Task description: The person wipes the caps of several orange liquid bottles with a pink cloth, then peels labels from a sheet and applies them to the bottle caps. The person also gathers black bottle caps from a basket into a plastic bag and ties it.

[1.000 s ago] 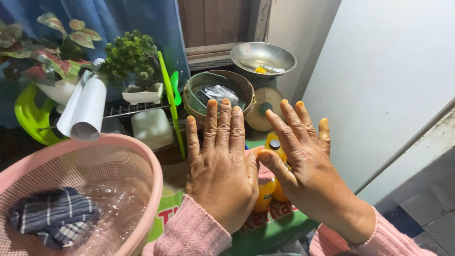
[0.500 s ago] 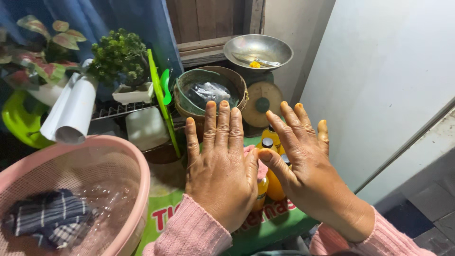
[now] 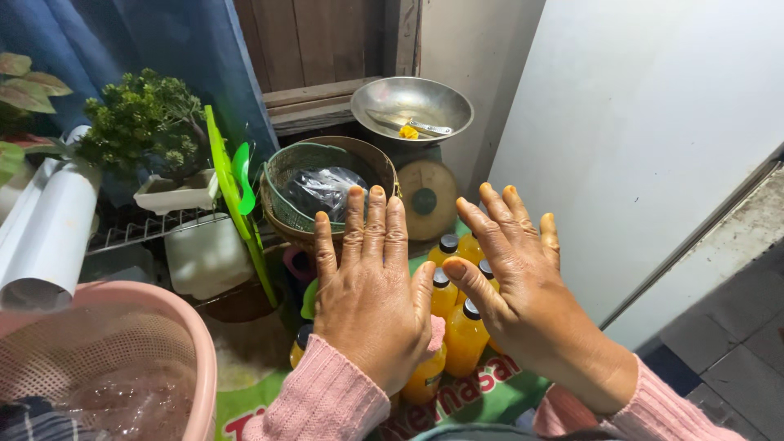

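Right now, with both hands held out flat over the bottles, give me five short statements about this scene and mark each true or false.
1. Both hands, the left hand and the right hand, are open with fingers spread, holding nothing. True.
2. The small plastic bottles of orange liquid have white caps. False: the caps are black.
3. The round metal scale pan holds a small yellow piece and a metal tool. True.
4. The pink plastic mesh basket sits at the far right, beside the white wall. False: it is at the lower left.
5. The person's sleeves are blue. False: they are pink knit.
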